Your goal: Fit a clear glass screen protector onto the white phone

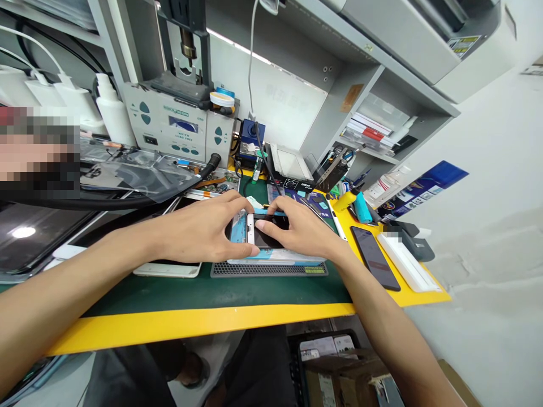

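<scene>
A white-edged phone with a dark screen lies sideways over a light-blue and white flat pack on a grey perforated mat. At its left end my left hand is closed around it, thumb on the near edge and index finger at the far edge. My right hand grips the other end, its thumb pressed on the screen and its bent index finger at the far edge. The right end of the phone is hidden under that hand.
A soldering station and white bottle stand at the back left. A black hose crosses the left side, above a large dark screen. Another phone lies on the right. The yellow edge borders the bench front.
</scene>
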The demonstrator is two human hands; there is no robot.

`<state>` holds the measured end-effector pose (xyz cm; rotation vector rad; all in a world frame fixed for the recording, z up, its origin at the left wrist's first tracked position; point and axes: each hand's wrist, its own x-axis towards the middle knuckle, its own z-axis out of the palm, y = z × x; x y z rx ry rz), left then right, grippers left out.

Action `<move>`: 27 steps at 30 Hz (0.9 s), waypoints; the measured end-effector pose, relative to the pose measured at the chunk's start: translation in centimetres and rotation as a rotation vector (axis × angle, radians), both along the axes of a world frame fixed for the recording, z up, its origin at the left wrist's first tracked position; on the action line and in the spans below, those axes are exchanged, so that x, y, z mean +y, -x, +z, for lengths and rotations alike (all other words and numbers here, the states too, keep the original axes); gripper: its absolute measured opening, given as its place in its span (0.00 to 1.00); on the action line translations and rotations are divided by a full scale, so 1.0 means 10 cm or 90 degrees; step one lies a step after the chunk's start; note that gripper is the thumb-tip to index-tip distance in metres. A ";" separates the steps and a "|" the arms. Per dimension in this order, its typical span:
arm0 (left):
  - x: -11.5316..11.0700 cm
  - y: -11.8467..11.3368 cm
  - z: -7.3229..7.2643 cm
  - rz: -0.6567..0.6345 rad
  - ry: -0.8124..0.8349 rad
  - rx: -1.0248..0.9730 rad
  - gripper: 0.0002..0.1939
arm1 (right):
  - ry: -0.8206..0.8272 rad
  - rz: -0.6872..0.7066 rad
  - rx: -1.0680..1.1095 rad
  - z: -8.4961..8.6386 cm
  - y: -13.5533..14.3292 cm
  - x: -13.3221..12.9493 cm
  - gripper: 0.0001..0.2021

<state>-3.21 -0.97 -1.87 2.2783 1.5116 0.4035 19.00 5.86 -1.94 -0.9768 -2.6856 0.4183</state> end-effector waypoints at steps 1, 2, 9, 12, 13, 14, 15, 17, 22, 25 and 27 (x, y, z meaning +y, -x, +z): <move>0.00 0.00 0.00 -0.002 -0.001 0.000 0.36 | 0.000 -0.001 -0.002 0.00 0.00 0.00 0.15; 0.00 0.00 0.00 -0.002 -0.003 -0.001 0.36 | 0.001 -0.002 -0.005 0.00 0.00 0.00 0.14; 0.00 -0.01 0.01 0.007 0.001 0.008 0.37 | 0.009 0.020 0.017 0.01 -0.02 0.04 0.13; 0.01 0.00 -0.01 0.015 0.005 0.017 0.38 | 0.019 0.032 0.021 0.01 -0.04 0.06 0.15; 0.02 0.00 -0.02 0.019 0.010 0.018 0.39 | 0.024 0.033 0.020 0.02 -0.05 0.07 0.15; 0.02 0.00 -0.03 0.021 0.015 0.018 0.39 | 0.028 0.034 0.019 0.02 -0.06 0.08 0.15; 0.03 0.00 -0.04 0.021 0.016 0.017 0.38 | 0.031 0.034 0.018 0.03 -0.08 0.09 0.15; 0.04 0.02 -0.07 0.013 0.009 0.010 0.37 | 0.035 0.034 0.019 0.04 -0.11 0.11 0.15; 0.03 0.03 -0.09 0.008 -0.005 0.002 0.33 | 0.078 0.022 0.004 0.12 -0.20 0.16 0.14; 0.02 0.01 -0.06 0.009 0.003 0.011 0.32 | 0.109 0.006 -0.015 0.17 -0.27 0.20 0.15; 0.01 0.00 -0.03 0.010 0.016 0.016 0.32 | 0.131 -0.002 -0.023 0.19 -0.32 0.23 0.16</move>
